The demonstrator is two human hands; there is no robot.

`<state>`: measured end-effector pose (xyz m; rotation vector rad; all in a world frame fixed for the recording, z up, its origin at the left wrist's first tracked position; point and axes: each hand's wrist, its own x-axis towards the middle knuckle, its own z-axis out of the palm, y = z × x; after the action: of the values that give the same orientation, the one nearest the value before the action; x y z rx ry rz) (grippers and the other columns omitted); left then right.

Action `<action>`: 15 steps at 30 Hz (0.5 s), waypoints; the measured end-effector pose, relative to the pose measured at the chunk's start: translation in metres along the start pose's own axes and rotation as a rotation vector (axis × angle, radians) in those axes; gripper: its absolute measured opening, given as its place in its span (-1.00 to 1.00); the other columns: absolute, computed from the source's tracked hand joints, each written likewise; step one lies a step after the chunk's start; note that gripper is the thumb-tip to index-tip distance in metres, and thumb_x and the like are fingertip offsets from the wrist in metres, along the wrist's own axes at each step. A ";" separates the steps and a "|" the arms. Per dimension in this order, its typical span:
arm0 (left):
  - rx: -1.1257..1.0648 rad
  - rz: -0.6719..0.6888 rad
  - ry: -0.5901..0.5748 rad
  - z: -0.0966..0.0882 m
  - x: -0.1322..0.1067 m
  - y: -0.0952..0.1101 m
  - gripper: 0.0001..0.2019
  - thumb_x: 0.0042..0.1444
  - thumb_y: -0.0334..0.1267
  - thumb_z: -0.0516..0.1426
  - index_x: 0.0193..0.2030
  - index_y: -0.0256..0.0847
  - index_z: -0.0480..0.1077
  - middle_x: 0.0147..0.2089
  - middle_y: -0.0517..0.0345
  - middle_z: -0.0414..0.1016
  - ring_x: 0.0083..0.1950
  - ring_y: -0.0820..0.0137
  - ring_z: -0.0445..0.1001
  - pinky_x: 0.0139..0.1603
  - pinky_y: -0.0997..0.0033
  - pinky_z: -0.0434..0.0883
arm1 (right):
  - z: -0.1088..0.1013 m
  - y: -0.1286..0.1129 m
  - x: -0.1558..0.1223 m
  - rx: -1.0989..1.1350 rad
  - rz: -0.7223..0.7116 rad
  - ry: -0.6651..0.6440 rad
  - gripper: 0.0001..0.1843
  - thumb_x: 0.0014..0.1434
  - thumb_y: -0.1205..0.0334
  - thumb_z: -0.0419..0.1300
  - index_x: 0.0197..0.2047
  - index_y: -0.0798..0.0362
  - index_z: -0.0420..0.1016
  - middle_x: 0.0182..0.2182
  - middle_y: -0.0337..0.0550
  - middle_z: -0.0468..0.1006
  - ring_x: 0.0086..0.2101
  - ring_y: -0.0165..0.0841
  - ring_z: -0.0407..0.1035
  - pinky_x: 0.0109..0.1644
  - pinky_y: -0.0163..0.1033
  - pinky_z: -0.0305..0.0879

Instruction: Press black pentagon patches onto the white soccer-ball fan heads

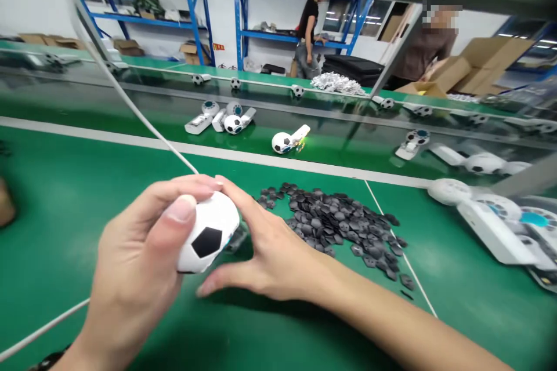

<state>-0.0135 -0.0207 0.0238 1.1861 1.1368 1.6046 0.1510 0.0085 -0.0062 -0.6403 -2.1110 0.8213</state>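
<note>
A white ball with black pentagon patches (207, 242), like a small soccer ball, is in my left hand (139, 249). The left thumb presses across its upper face and the fingers wrap behind it. My right hand (270, 249) curves around the ball's right side. Its forefinger reaches the top edge, while its thumb stands apart below; the other fingertips are hidden. A blurred dark translucent part (237, 239) shows between the ball and the right palm. Just beyond the right wrist lies a pile of small black pentagon pieces (335, 217) on the green tabletop (56, 197).
Along the belt (348, 153) lie soccer-ball handheld fans (282, 142), several in all. More white fan parts (496, 229) are heaped at the right. A white cable (134, 110) hangs down at the left. Across the belt are a person (308, 29), another person (429, 49) and cardboard boxes (474, 64).
</note>
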 end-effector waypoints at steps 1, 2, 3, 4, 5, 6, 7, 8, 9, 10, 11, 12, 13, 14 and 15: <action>-0.052 -0.020 0.024 0.004 0.000 0.003 -0.81 0.13 -0.02 0.34 -0.33 -0.04 0.56 -0.08 0.25 0.57 -0.06 0.35 0.54 -0.15 0.65 0.55 | 0.002 0.002 -0.001 -0.065 0.002 0.023 0.19 0.16 -0.02 0.44 0.54 -0.15 -0.32 0.46 0.01 0.10 0.35 -0.02 0.17 0.34 0.14 0.29; -0.103 -0.052 0.043 0.008 0.001 0.006 -0.84 0.14 -0.04 0.33 -0.33 -0.03 0.56 -0.11 0.27 0.58 -0.09 0.38 0.54 -0.15 0.67 0.56 | 0.001 0.002 -0.002 -0.126 0.010 0.032 0.14 0.23 0.02 0.38 0.54 -0.15 -0.37 0.42 0.04 0.19 0.29 -0.01 0.28 0.25 0.14 0.39; -0.143 -0.083 0.056 0.013 0.002 0.008 -0.87 0.13 -0.06 0.33 -0.31 -0.02 0.56 -0.12 0.29 0.58 -0.13 0.40 0.55 -0.18 0.66 0.57 | -0.003 0.000 -0.002 -0.183 0.021 0.016 0.10 0.28 0.07 0.32 0.54 -0.13 -0.42 0.37 0.06 0.28 0.22 -0.01 0.37 0.16 0.11 0.47; -0.163 -0.102 0.056 0.016 0.003 0.010 -0.88 0.13 -0.07 0.33 -0.28 0.00 0.56 -0.10 0.30 0.57 -0.15 0.41 0.55 -0.22 0.66 0.58 | -0.010 -0.003 -0.001 -0.245 0.023 -0.012 0.05 0.31 0.13 0.26 0.55 -0.06 -0.44 0.33 0.10 0.34 0.16 -0.01 0.43 0.10 0.08 0.52; -0.164 -0.103 0.039 0.018 0.005 0.012 -0.86 0.12 -0.05 0.33 -0.23 0.02 0.57 -0.06 0.30 0.57 -0.14 0.39 0.55 -0.25 0.64 0.59 | -0.018 -0.007 0.001 -0.324 0.015 -0.042 -0.01 0.33 0.21 0.21 0.55 0.01 -0.41 0.30 0.13 0.38 0.15 -0.02 0.44 0.08 0.06 0.54; -0.146 -0.096 -0.009 0.020 0.007 0.013 -0.79 0.09 -0.01 0.34 -0.17 0.03 0.57 -0.01 0.28 0.56 -0.12 0.36 0.54 -0.27 0.63 0.59 | -0.029 -0.011 0.004 -0.426 -0.010 -0.053 -0.09 0.32 0.31 0.15 0.55 0.07 -0.33 0.27 0.16 0.40 0.15 -0.02 0.43 0.09 0.06 0.54; -0.127 -0.091 -0.078 0.020 0.010 0.013 -0.68 0.04 0.05 0.37 -0.10 0.04 0.56 0.04 0.25 0.54 -0.09 0.33 0.54 -0.29 0.62 0.59 | -0.040 -0.014 0.006 -0.551 -0.050 -0.049 -0.18 0.31 0.41 0.09 0.53 0.12 -0.19 0.26 0.17 0.41 0.18 -0.02 0.40 0.14 0.09 0.50; -0.109 -0.102 -0.168 0.021 0.014 0.013 -0.55 0.00 0.13 0.39 -0.02 0.04 0.53 0.09 0.22 0.52 -0.08 0.31 0.54 -0.29 0.61 0.59 | -0.051 -0.016 0.009 -0.687 -0.098 -0.028 -0.27 0.30 0.49 0.02 0.49 0.14 -0.03 0.24 0.16 0.42 0.22 -0.03 0.35 0.22 0.14 0.43; -0.091 -0.124 -0.260 0.022 0.017 0.011 -0.43 -0.05 0.20 0.41 0.06 0.04 0.49 0.11 0.18 0.50 -0.08 0.30 0.55 -0.28 0.59 0.60 | -0.060 -0.017 0.012 -0.814 -0.152 -0.005 -0.38 0.32 0.53 -0.04 0.42 0.14 0.13 0.23 0.12 0.44 0.26 -0.05 0.31 0.31 0.19 0.32; -0.067 -0.167 -0.351 0.023 0.021 0.010 -0.33 -0.10 0.23 0.43 0.11 0.03 0.44 0.09 0.14 0.51 -0.13 0.30 0.55 -0.30 0.56 0.61 | -0.068 -0.016 0.014 -0.916 -0.197 0.017 -0.46 0.37 0.53 -0.09 0.36 0.10 0.25 0.25 0.05 0.44 0.31 -0.08 0.25 0.40 0.22 0.19; -0.045 -0.225 -0.429 0.025 0.024 0.007 -0.28 -0.12 0.22 0.45 0.13 0.00 0.40 0.04 0.12 0.51 -0.19 0.31 0.55 -0.35 0.53 0.62 | -0.075 -0.014 0.016 -0.989 -0.226 0.035 -0.50 0.42 0.50 -0.14 0.32 0.05 0.32 0.28 -0.02 0.42 0.35 -0.14 0.19 0.47 0.21 0.04; -0.031 -0.288 -0.493 0.028 0.027 0.004 -0.28 -0.11 0.18 0.46 0.13 -0.04 0.36 -0.02 0.11 0.51 -0.23 0.31 0.55 -0.39 0.48 0.63 | -0.080 -0.011 0.017 -1.036 -0.232 0.061 -0.51 0.46 0.46 -0.17 0.30 0.00 0.33 0.33 -0.09 0.36 0.39 -0.19 0.10 0.52 0.18 -0.08; -0.029 -0.341 -0.538 0.031 0.031 0.000 -0.32 -0.06 0.12 0.46 0.11 -0.08 0.34 -0.07 0.12 0.50 -0.25 0.30 0.54 -0.42 0.45 0.64 | -0.084 -0.007 0.017 -1.066 -0.210 0.103 -0.51 0.47 0.44 -0.16 0.33 -0.04 0.30 0.39 -0.13 0.27 0.43 -0.22 0.01 0.54 0.15 -0.18; -0.042 -0.389 -0.568 0.035 0.034 -0.004 -0.37 -0.02 0.06 0.45 0.08 -0.13 0.33 -0.12 0.12 0.49 -0.25 0.28 0.55 -0.45 0.45 0.63 | -0.087 -0.001 0.016 -1.085 -0.160 0.169 -0.50 0.46 0.44 -0.11 0.38 -0.05 0.23 0.43 -0.12 0.17 0.45 -0.21 -0.07 0.55 0.14 -0.23; -0.076 -0.429 -0.578 0.039 0.037 -0.007 -0.42 0.02 0.01 0.43 0.06 -0.16 0.32 -0.14 0.11 0.48 -0.26 0.27 0.56 -0.50 0.47 0.61 | -0.090 0.005 0.014 -1.090 -0.070 0.245 -0.43 0.42 0.44 -0.01 0.44 -0.01 0.13 0.47 -0.05 0.07 0.47 -0.18 -0.14 0.54 0.14 -0.23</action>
<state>0.0166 0.0237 0.0310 1.1545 0.8626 0.8900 0.2157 0.0522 0.0416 -1.1170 -2.2060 -0.5226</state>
